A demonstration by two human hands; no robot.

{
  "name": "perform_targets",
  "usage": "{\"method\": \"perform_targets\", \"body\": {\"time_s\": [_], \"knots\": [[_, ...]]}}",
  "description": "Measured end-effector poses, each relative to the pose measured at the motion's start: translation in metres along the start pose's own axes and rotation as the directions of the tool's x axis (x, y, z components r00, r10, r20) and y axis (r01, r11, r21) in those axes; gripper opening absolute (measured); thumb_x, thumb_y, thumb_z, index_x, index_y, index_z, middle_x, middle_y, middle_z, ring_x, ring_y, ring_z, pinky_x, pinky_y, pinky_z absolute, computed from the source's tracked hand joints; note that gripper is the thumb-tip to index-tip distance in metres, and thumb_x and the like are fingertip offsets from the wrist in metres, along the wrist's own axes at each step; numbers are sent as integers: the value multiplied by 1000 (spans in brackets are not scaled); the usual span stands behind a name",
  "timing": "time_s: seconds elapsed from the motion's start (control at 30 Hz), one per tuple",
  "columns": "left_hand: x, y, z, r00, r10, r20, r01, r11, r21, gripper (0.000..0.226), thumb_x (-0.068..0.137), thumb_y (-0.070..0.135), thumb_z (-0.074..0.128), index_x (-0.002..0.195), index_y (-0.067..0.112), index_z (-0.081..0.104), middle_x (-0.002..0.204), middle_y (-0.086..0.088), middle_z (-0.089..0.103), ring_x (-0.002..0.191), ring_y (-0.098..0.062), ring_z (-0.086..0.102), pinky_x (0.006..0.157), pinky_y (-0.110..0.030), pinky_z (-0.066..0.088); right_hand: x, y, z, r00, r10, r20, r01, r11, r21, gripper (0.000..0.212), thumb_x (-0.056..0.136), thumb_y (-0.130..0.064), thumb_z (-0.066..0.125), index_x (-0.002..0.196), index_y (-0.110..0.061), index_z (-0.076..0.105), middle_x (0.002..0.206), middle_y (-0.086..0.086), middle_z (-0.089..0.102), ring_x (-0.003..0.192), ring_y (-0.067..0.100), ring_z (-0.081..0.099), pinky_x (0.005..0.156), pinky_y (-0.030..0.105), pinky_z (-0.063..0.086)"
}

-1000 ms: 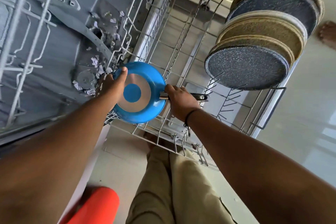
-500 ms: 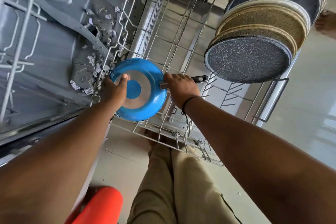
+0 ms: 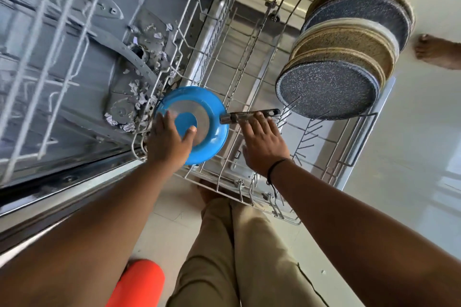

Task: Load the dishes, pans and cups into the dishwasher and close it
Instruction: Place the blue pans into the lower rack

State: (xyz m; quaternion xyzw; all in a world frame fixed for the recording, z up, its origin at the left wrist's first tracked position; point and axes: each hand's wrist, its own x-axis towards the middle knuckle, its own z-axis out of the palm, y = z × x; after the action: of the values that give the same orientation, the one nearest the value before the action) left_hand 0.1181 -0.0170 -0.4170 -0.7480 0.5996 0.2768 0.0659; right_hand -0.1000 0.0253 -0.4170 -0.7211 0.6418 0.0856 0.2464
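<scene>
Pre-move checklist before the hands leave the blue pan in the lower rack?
1. Blue pan inside the lower rack, bottom facing the camera: ok.
2. Right hand off the pan handle: cannot tell; fingers are straight, tips at the handle.
3. Left hand off the pan: not ok; it rests flat on the pan's underside.
4. Pan stands unaided: cannot tell while the left hand is on it.
5. Pan clear of the plates: ok; they stand at the rack's other end.
6. Dishwasher floor clean: not ok; paper scraps lie on it.

Both hands, left (image 3: 167,142) and right (image 3: 264,145), reach forward with fingers extended.
</scene>
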Motion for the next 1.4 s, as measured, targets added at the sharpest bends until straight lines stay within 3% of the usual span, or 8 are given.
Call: {"method": "perform_targets", "body": {"time_s": [0.17, 0.33, 0.63, 0.83, 1.0, 1.17, 1.27, 1.4], "knots": [[-65, 14, -22, 961, 212, 175, -251, 937, 241, 82, 89, 62, 37, 149, 8, 22, 154, -20, 24, 140, -38, 24, 112, -51, 25, -40, 7, -38, 983, 9, 182, 9, 995, -100, 69, 94, -28, 43, 151, -15, 6, 158, 9, 11, 147, 32, -4, 119, 46, -3], [-140, 38, -75, 923, 279, 265, -360, 869, 339, 87, 84, 70, 9, 151, 16, 19, 159, -12, 12, 146, -33, 10, 117, -49, 8, -88, -3, -98, 980, 3, 201, 23, 992, -126, 69, 93, -30, 48, 150, -17, 10, 157, 9, 16, 147, 32, -1, 118, 46, -1], [-278, 63, -193, 913, 402, 64, -404, 876, 262, 88, 81, 71, 9, 149, 17, 27, 157, -10, 23, 144, -31, 20, 116, -52, 18, -179, -70, -216, 982, -187, 33, 190, 968, -162, 82, 87, -50, 50, 150, -15, 12, 155, 9, 20, 146, 33, 5, 119, 47, 9], [-380, 15, -242, 875, 436, -209, -410, 898, 159, 69, 86, 63, 37, 135, 14, 47, 136, -13, 54, 126, -34, 51, 100, -54, 44, -258, -156, -259, 931, -350, -105, 328, 926, -186, 79, 86, -54, 52, 149, -20, 18, 154, 5, 22, 147, 31, 4, 120, 45, 11], [-493, -68, -275, 867, 287, -407, -251, 958, 140, 71, 90, 65, 27, 141, 19, 45, 146, -6, 45, 135, -27, 41, 111, -47, 28, -340, -252, -273, 846, -495, -197, 457, 865, -210, 76, 85, -57, 48, 148, -20, 24, 152, 2, 28, 147, 30, 10, 118, 42, 11], [-590, -155, -290, 812, 12, -583, -24, 1000, -13, 76, 89, 71, 24, 151, 29, 15, 160, 5, 8, 148, -19, 4, 114, -34, -11, -396, -356, -261, 689, -684, -240, 632, 729, -263, 75, 79, -62, 43, 140, -19, 36, 143, 6, 45, 140, 35, 30, 112, 47, 30], [-630, -193, -297, 785, -154, -600, 122, 988, -95, 80, 84, 73, 15, 152, 30, 8, 161, 6, 2, 148, -14, -4, 115, -34, -11, -419, -415, -253, 602, -755, -260, 709, 656, -261, 74, 75, -62, 44, 132, -15, 47, 131, 9, 57, 130, 39, 45, 103, 48, 40], [-671, -236, -301, 712, -321, -625, 241, 947, -213, 84, 80, 76, 12, 151, 31, 9, 160, 7, 6, 147, -12, -3, 115, -32, -11, -444, -485, -241, 491, -846, -206, 804, 531, -267, 77, 74, -62, 45, 136, -17, 43, 136, 8, 52, 135, 36, 39, 108, 46, 36]]}}
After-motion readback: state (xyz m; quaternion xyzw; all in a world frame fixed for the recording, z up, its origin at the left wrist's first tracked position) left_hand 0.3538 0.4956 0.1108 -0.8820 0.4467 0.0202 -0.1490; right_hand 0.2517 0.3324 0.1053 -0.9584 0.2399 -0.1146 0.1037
